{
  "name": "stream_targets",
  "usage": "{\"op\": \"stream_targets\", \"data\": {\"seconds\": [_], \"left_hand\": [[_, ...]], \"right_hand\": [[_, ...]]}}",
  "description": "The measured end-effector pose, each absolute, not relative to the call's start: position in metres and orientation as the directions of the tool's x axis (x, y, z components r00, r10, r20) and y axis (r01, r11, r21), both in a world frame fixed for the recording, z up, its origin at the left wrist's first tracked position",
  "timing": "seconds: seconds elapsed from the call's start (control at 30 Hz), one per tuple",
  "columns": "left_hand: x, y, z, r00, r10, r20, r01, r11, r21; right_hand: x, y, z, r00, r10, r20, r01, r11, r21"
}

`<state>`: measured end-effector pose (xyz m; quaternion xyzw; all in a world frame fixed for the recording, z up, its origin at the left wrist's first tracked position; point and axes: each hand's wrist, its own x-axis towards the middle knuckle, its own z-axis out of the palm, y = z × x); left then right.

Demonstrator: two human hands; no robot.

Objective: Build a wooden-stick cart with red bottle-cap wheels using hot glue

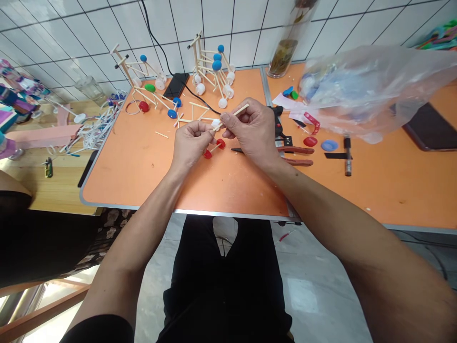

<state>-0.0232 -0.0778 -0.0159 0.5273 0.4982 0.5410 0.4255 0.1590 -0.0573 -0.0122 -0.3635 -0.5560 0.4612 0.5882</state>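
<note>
Both hands meet over the middle of the orange table (143, 162). My left hand (191, 143) is closed on a small stick piece with two red caps (214, 148) hanging below its fingers. My right hand (250, 131) pinches a thin wooden stick (240, 111) that slants up to the right. The stick's lower end meets a small white cap (215, 124) between the two hands. Loose wooden sticks (194, 112) lie on the table just behind the hands.
Two stick models with blue and white caps (214, 71) and coloured caps (150, 88) stand at the back. Red-handled pliers (296, 156) lie right of my hands. A clear plastic bag (371, 88), loose caps (329, 145), a glass jar (285, 47), a black cable (157, 38).
</note>
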Motion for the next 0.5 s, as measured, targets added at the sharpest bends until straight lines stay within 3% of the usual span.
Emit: {"op": "stream_targets", "data": {"seconds": [0.27, 0.5], "left_hand": [[-0.021, -0.078, -0.018, -0.158, 0.965, 0.212, 0.066, -0.204, 0.977], [-0.021, -0.077, -0.019, -0.142, 0.952, 0.271, 0.121, -0.256, 0.959]], "right_hand": [[0.157, -0.049, -0.02, -0.083, 0.932, 0.353, -0.151, 0.338, -0.929], [0.161, -0.049, -0.019, -0.114, 0.961, 0.251, -0.242, 0.218, -0.946]]}}
